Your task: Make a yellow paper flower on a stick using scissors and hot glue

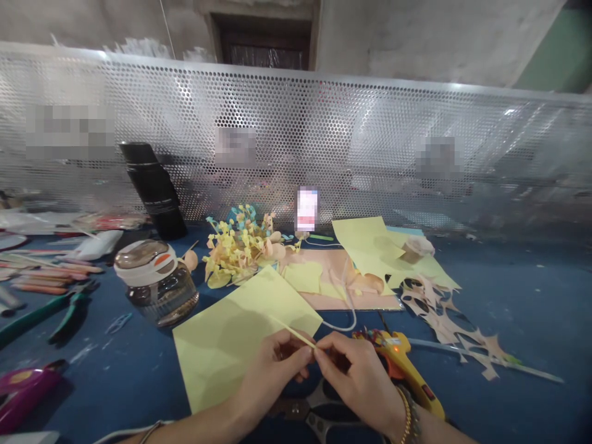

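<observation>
My left hand (282, 364) and my right hand (349, 364) meet fingertip to fingertip, both pinching a thin pale yellow strip (296, 333) that slants up to the left. Beneath and behind my left hand lies a large yellow sheet (231, 327). Scissors (319, 410) rest on the blue table (509, 283) below my hands, partly hidden by them. A yellow glue gun (416, 370) with a glowing orange light lies just right of my right hand.
Yellow and blue paper flowers (235, 246) stand behind the sheet, beside a glass jar (160, 283) and a black bottle (155, 191). Cut paper scraps (439, 308) lie at right; pliers (50, 314) and a purple tool (28, 388) at left. A perforated metal panel (370, 135) closes the back.
</observation>
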The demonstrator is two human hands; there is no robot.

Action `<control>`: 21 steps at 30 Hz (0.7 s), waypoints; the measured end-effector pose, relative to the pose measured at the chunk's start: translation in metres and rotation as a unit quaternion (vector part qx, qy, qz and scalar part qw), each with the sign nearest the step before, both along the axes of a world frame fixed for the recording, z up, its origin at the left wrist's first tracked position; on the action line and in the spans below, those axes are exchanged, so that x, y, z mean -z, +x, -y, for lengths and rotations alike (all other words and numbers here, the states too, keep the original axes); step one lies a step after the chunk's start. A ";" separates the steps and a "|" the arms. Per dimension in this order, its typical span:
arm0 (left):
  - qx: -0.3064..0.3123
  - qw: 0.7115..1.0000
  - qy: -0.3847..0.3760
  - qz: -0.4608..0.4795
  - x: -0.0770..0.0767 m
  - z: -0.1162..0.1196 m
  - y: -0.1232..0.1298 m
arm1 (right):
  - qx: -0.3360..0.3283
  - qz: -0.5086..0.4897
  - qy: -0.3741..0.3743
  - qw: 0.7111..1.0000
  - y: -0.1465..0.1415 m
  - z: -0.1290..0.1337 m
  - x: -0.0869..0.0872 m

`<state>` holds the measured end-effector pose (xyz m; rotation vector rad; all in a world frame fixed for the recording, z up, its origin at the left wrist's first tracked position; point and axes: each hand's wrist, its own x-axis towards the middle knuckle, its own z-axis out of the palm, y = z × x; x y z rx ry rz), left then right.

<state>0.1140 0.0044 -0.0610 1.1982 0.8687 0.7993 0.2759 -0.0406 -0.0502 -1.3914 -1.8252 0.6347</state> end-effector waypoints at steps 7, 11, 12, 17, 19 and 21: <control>-0.001 1.000 -0.001 -0.004 0.001 -0.001 0.001 | -0.004 -0.008 -0.003 1.000 0.000 -0.003 -0.002; -0.001 1.000 -0.008 0.000 0.000 0.000 0.001 | -0.011 -0.014 0.001 1.000 -0.001 -0.003 -0.003; -0.004 1.000 -0.008 0.000 -0.001 0.000 0.001 | -0.010 -0.010 0.003 1.000 -0.001 -0.002 -0.003; -0.008 1.000 -0.006 -0.003 -0.003 0.000 0.002 | -0.003 0.000 -0.004 1.000 -0.001 0.000 0.001; -0.004 1.000 -0.005 -0.004 -0.003 0.000 0.002 | -0.004 -0.004 -0.007 1.000 0.000 0.000 0.001; -0.003 1.000 -0.006 -0.002 -0.002 -0.001 0.002 | -0.006 -0.008 -0.008 1.000 0.000 -0.001 0.001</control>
